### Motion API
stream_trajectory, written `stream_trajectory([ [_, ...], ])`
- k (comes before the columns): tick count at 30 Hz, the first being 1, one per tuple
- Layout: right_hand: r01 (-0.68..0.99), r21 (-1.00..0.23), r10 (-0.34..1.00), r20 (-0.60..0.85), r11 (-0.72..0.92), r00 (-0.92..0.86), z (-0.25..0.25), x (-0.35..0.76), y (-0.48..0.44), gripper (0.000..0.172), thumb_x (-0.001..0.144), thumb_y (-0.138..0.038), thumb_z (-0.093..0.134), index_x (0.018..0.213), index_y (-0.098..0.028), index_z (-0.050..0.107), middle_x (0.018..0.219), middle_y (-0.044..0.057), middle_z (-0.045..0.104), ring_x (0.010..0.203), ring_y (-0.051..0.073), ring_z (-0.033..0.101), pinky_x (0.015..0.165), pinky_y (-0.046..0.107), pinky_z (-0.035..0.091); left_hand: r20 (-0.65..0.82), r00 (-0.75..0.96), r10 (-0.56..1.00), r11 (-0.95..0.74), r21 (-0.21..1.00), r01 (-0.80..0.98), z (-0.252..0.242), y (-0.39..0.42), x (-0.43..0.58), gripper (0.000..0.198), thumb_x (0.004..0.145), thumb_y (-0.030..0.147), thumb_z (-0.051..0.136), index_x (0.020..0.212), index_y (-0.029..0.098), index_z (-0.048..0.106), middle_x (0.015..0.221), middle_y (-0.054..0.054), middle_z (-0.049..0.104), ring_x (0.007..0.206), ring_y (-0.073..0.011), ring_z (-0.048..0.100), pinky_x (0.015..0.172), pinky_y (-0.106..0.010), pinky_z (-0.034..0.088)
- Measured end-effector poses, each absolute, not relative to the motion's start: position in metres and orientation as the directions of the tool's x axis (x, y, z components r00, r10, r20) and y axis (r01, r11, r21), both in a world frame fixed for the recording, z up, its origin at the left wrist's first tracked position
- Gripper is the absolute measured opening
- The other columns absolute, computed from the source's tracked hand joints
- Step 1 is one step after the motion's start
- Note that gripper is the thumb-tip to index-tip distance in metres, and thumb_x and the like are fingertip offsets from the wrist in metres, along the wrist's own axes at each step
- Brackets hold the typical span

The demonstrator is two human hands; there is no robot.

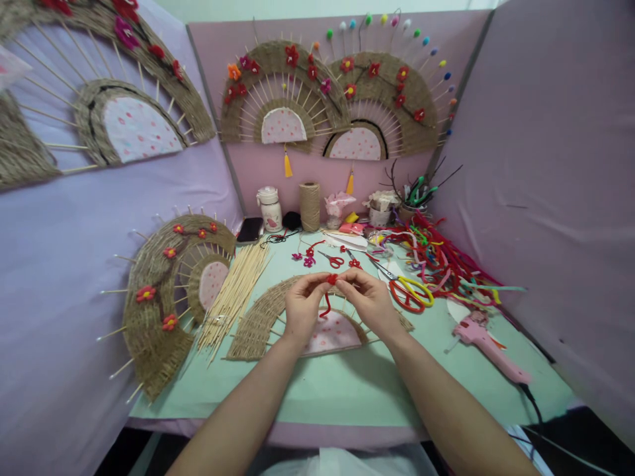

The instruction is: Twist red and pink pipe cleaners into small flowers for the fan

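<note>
Between the fingertips of both hands is a red pipe cleaner (326, 308), bunched into a small knot at the top with a loose tail hanging down. My left hand (303, 301) pinches it from one side and my right hand (368, 297) from the other. Both are held above a woven twine fan (255, 324) that lies flat on the table, its pale spotted centre (337, 332) partly hidden by my left hand. Just beyond my hands are small scissors (336, 262), a red pipe-cleaner flower (355, 264) and purple flowers (308, 262).
Bamboo sticks (238, 291) and a decorated fan (153, 317) lie to the left. On the right are yellow-handled scissors (417, 291), red-handled scissors (404, 299), a pipe-cleaner heap (441, 254) and a pink glue gun (491, 347) with its cord. A twine spool (310, 207) and bottle (270, 210) stand behind.
</note>
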State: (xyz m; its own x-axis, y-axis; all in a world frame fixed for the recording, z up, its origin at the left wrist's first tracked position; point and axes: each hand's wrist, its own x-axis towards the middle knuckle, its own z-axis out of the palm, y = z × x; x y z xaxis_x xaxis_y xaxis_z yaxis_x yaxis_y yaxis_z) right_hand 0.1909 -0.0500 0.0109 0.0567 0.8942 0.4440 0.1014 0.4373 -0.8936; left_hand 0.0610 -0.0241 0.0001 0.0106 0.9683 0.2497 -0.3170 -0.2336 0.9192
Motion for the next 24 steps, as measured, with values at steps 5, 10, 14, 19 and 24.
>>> stream_trajectory([
  [5,0.144,-0.883,0.886,0.459,0.447,0.061,0.0104,0.1903,-0.0507,0.017,0.083,-0.035,0.056,0.080,-0.019,0.060,0.076,0.002,0.058,0.068,0.013,0.054,0.062,0.024,0.047,0.285,0.102,0.953,-0.261,0.944,-0.200,0.0000,-0.0213,0.0581,0.010,0.069,0.021,0.068,0.077,0.018,0.073,0.083,-0.006,0.071,0.080,-0.0168,0.062,0.077,-0.028,0.046],
  [10,0.174,-0.878,0.883,0.463,0.446,0.078,0.0094,0.1894,-0.0505,0.016,0.084,-0.033,0.056,0.080,-0.019,0.061,0.077,0.002,0.060,0.070,0.014,0.056,0.064,0.025,0.047,0.401,0.060,0.914,-0.389,0.909,-0.149,-0.0014,-0.0211,0.0567,0.008,0.071,0.022,0.067,0.074,0.020,0.073,0.081,-0.005,0.070,0.080,-0.0172,0.061,0.077,-0.029,0.046],
  [14,0.108,-0.909,0.911,0.409,0.403,0.041,0.0073,0.1911,-0.0486,0.019,0.083,-0.036,0.055,0.083,-0.018,0.062,0.080,0.003,0.062,0.074,0.015,0.058,0.067,0.026,0.048,0.472,0.077,0.878,-0.465,0.881,-0.087,-0.0018,-0.0224,0.0554,0.010,0.074,0.023,0.065,0.078,0.022,0.074,0.082,-0.005,0.069,0.081,-0.0181,0.060,0.079,-0.030,0.045],
  [19,0.047,-0.942,0.943,0.333,0.333,0.004,0.0048,0.1954,-0.0460,0.020,0.082,-0.038,0.057,0.081,-0.018,0.062,0.077,0.001,0.063,0.071,0.013,0.057,0.064,0.024,0.047,0.535,0.095,0.839,-0.530,0.844,-0.076,-0.0030,-0.0233,0.0533,0.013,0.076,0.020,0.063,0.080,0.025,0.074,0.085,-0.005,0.070,0.085,-0.0190,0.061,0.084,-0.031,0.044],
  [24,0.054,-0.952,0.952,0.303,0.300,0.045,0.0049,0.1942,-0.0454,0.023,0.080,-0.039,0.058,0.079,-0.017,0.063,0.074,0.001,0.063,0.066,0.013,0.056,0.059,0.024,0.045,0.516,0.108,0.850,-0.510,0.857,-0.081,-0.0040,-0.0206,0.0532,0.011,0.075,0.021,0.064,0.079,0.023,0.074,0.084,-0.006,0.070,0.083,-0.0186,0.060,0.082,-0.030,0.044],
])
